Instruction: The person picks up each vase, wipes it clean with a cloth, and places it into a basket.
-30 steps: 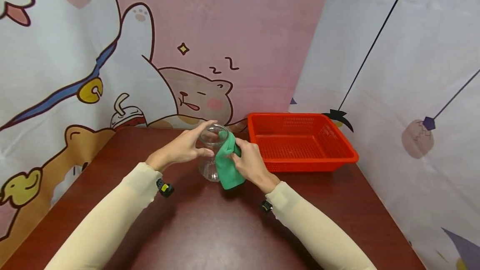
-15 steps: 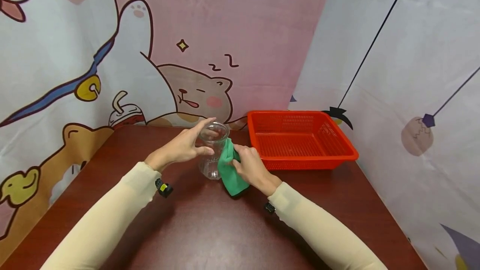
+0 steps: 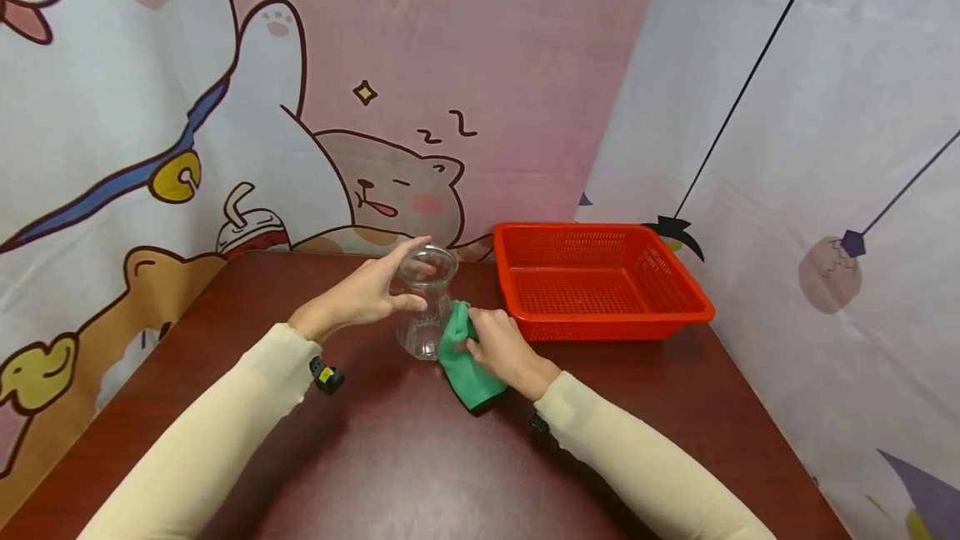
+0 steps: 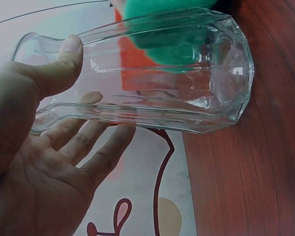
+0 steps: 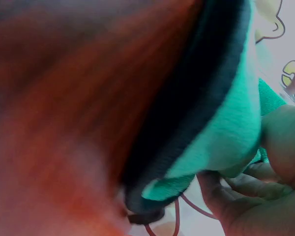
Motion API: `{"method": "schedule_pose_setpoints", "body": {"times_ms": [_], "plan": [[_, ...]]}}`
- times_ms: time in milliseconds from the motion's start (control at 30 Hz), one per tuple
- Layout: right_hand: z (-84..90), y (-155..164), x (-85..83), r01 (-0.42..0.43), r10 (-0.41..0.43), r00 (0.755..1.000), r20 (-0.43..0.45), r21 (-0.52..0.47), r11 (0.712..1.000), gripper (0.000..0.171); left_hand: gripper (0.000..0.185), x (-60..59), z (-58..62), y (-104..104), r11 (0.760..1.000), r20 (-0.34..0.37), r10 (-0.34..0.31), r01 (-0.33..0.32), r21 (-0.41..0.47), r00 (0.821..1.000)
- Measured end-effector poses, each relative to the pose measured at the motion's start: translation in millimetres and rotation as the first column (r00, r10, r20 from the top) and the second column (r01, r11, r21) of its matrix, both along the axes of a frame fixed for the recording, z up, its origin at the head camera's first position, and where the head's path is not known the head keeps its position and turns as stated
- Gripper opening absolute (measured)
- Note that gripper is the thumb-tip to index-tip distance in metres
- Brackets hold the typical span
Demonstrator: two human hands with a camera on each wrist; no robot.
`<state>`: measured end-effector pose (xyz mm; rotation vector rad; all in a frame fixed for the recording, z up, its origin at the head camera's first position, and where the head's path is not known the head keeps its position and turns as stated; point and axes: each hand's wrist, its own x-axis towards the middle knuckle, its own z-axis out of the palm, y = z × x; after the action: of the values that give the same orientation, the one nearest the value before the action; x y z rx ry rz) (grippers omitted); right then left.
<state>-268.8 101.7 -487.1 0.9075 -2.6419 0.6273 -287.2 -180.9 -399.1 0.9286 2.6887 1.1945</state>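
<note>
A clear glass jar (image 3: 426, 300) stands upright on the dark red table (image 3: 405, 448). My left hand (image 3: 367, 290) holds it near the rim, thumb on the near side and fingers over the top; the left wrist view shows the thumb and fingers on the jar (image 4: 147, 78). My right hand (image 3: 498, 344) grips a bunched green cloth (image 3: 461, 357) and presses it against the jar's lower right side. Seen through the glass is the green cloth (image 4: 172, 29). The right wrist view is blurred, with the green cloth (image 5: 231, 118) held in my fingers.
An empty red plastic basket (image 3: 600, 319) sits on the table just right of the jar, near the back right corner. Printed fabric walls close off the back and right side. Bare table lies in front of my arms.
My right hand has slid the green cloth down the jar's side, from near the rim to its lower part by the table. The left hand and jar have stayed put.
</note>
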Motion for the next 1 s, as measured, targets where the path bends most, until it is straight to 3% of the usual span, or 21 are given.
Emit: {"method": "schedule_pose_setpoints", "body": {"times_ms": [200, 367, 567, 833, 1000], "plan": [[5.5, -5.8, 10.7, 0.016, -0.019, 0.996, 0.090, 0.037, 0.999, 0.017, 0.104, 0.1, -1.1, 0.0, 1.000, -0.011, -0.012, 0.012, -0.003, 1.000], [-3.0, -3.9, 4.2, -0.018, 0.017, 0.999, 0.052, 0.021, 1.000, 0.021, 0.105, -0.2, -2.1, -1.0, 1.000, -0.022, -0.018, 0.017, -0.005, 1.000], [6.9, -7.8, 8.3, 0.006, -0.008, 0.994, 0.111, 0.020, 1.000, 0.017, 0.103, -1.1, -1.7, -2.2, 1.000, -0.010, -0.014, 0.014, -0.004, 1.000], [18.8, -12.8, 12.4, 0.051, -0.053, 0.981, 0.184, 0.015, 0.999, 0.036, 0.104, -2.0, -1.8, -1.6, 1.000, -0.003, -0.015, 0.015, -0.005, 1.000], [20.7, -12.3, 13.1, 0.063, -0.059, 0.981, 0.187, -0.018, 0.998, 0.035, 0.104, -2.5, -0.5, -1.6, 1.000, -0.003, -0.026, 0.026, -0.002, 1.000]]}}
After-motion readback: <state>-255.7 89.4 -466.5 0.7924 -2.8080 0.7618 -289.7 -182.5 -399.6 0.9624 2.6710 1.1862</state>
